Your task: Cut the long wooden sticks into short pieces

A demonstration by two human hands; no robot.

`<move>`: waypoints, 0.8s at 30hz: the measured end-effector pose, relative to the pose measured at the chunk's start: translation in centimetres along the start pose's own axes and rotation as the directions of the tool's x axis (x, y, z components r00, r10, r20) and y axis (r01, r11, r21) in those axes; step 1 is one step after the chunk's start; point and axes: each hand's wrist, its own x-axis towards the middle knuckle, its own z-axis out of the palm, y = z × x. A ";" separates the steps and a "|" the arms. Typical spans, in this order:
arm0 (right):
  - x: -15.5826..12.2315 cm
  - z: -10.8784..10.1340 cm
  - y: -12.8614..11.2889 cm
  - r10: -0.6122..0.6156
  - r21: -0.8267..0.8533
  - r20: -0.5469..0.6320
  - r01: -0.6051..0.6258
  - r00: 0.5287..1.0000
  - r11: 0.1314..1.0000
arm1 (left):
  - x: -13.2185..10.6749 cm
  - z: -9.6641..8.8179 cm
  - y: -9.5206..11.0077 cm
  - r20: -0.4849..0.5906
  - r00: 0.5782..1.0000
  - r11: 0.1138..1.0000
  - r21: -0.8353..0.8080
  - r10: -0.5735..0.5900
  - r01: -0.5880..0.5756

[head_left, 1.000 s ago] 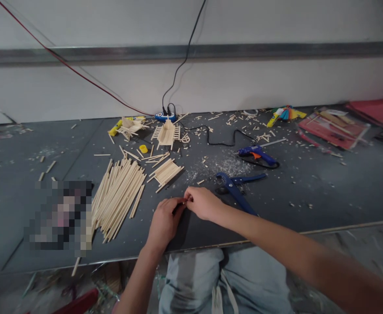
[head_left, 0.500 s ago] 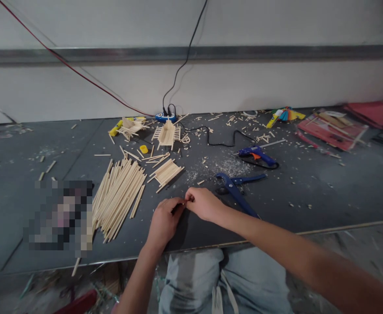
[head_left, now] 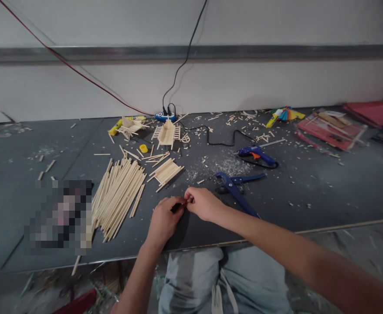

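Numerous dowels (head_left: 121, 198) lie near the left hand (head_left: 165, 220), pipe cutters (head_left: 234, 190) near the right hand (head_left: 204, 204). Both pinch narrowly; on what, I cannot tell.

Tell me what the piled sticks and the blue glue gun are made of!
The piled sticks look like bare wood: pale tan, dull, unpainted. The glue gun is probably plastic, judging by its smooth, solid-blue body and orange trigger.
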 end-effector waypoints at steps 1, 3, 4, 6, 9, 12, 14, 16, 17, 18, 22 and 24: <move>0.0 0.0 0.0 0.004 -0.001 0.007 -0.004 1.000 1.000 | 0.0 0.0 0.0 0.000 1.000 1.000 0.000 -0.005 0.005; 0.1 -0.1 -0.1 0.010 -0.027 0.026 -0.010 1.000 1.000 | -0.1 0.0 -0.1 -0.006 1.000 1.000 0.001 -0.017 0.017; 0.2 -0.1 -0.2 0.007 -0.049 0.036 -0.006 0.999 0.999 | -0.1 0.0 -0.1 -0.009 1.000 1.000 0.001 -0.022 0.022; 0.3 -0.1 -0.3 -0.001 -0.086 0.052 0.006 0.999 0.996 | -0.2 0.0 -0.2 -0.016 0.999 1.000 0.002 -0.028 0.028; 0.3 0.0 -0.4 -0.004 -0.107 0.041 0.008 0.999 0.994 | -0.2 0.0 -0.2 -0.025 0.999 0.999 0.001 -0.032 0.032; 0.2 0.2 -0.3 -0.014 -0.122 0.016 0.016 1.000 0.992 | -0.2 0.0 -0.3 -0.032 0.999 0.999 -0.006 -0.042 0.042; 0.1 0.3 -0.3 -0.018 -0.123 0.009 0.019 1.000 0.992 | -0.2 0.1 -0.3 -0.036 0.998 0.999 -0.006 -0.047 0.047; 0.1 0.4 -0.4 -0.016 -0.118 0.007 0.017 1.000 0.993 | -0.2 0.1 -0.3 -0.040 0.998 0.999 -0.011 -0.050 0.049; 0.1 0.4 -0.4 -0.018 -0.118 0.005 0.018 1.000 0.993 | -0.2 0.1 -0.3 -0.047 0.997 0.998 -0.019 -0.053 0.053; 0.0 0.4 -0.5 -0.023 -0.120 0.002 0.023 1.000 0.993 | -0.2 0.1 -0.3 -0.058 0.996 0.998 -0.034 -0.061 0.059; -0.1 0.6 -0.7 -0.051 -0.128 -0.033 0.047 0.998 0.991 | -0.4 0.0 -0.4 -0.104 0.988 0.985 -0.136 -0.118 0.104; -0.3 0.7 -0.8 -0.059 -0.110 -0.055 0.053 0.997 0.993 | -0.5 0.0 -0.5 -0.122 0.982 0.977 -0.175 -0.147 0.124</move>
